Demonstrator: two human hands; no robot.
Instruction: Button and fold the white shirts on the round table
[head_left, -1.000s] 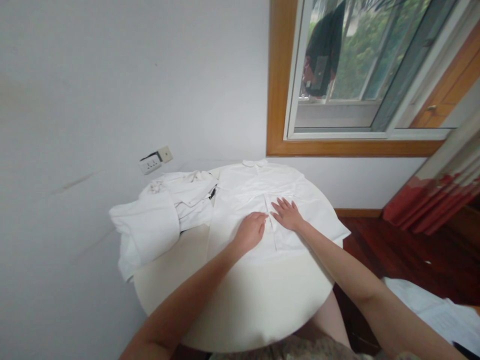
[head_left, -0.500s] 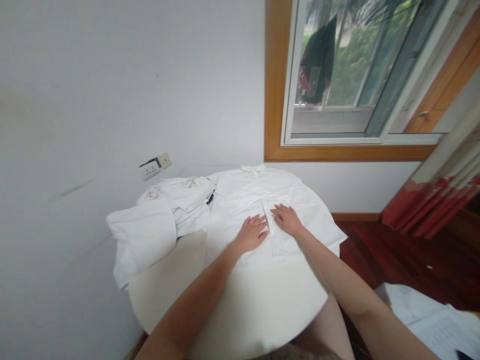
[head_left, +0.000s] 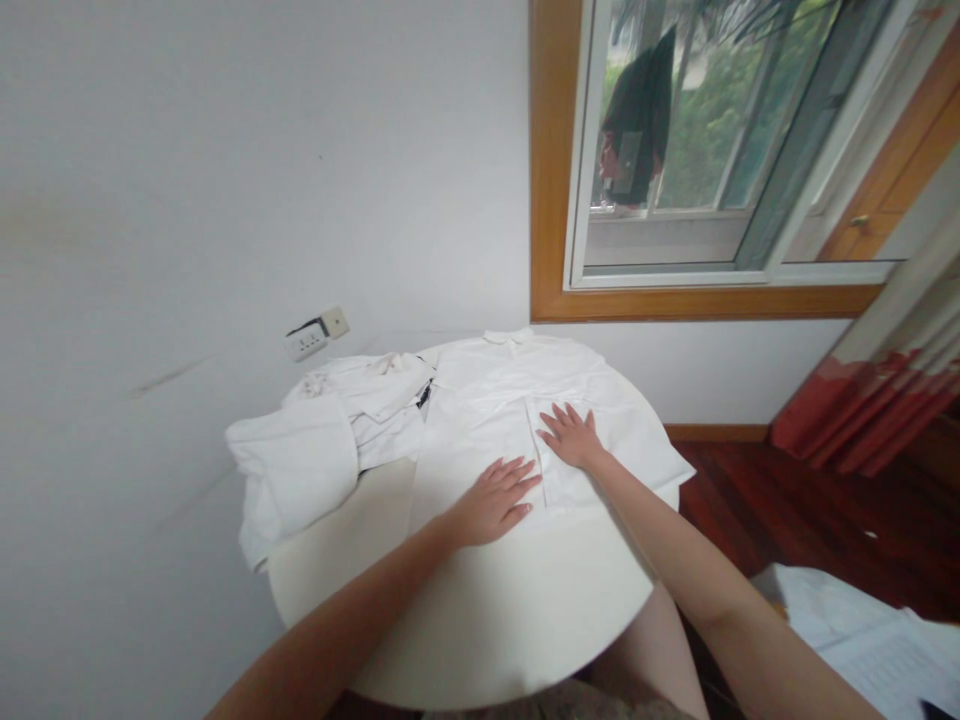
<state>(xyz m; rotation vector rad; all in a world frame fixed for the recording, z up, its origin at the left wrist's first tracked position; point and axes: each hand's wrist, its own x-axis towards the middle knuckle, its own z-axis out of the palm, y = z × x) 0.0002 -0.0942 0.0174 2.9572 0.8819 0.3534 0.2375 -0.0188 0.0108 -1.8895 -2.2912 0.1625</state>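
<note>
A white collared shirt [head_left: 480, 425] lies spread on the round white table [head_left: 495, 620], its collar toward the wall and its front opening running down the middle. My left hand [head_left: 491, 500] rests flat near the shirt's lower edge, left of the opening, fingers spread. Just right of the opening, my right hand [head_left: 570, 435] is laid palm down on the cloth with its fingers apart. Neither hand grips the fabric. Beside the shirt on the left sits a heap of white clothes [head_left: 300, 450], with a small black piece [head_left: 425, 393] showing at its edge.
Behind the table is a white wall with a socket [head_left: 306, 342]. A wood-framed window [head_left: 547, 180] is at the upper right, and a red and cream curtain [head_left: 840, 410] hangs at the far right. White sheets or bags [head_left: 862, 620] lie low at the right.
My left hand has slid toward me and slightly left, down to the shirt's lower part. My right hand has shifted only a little, its fingers spread wider.
</note>
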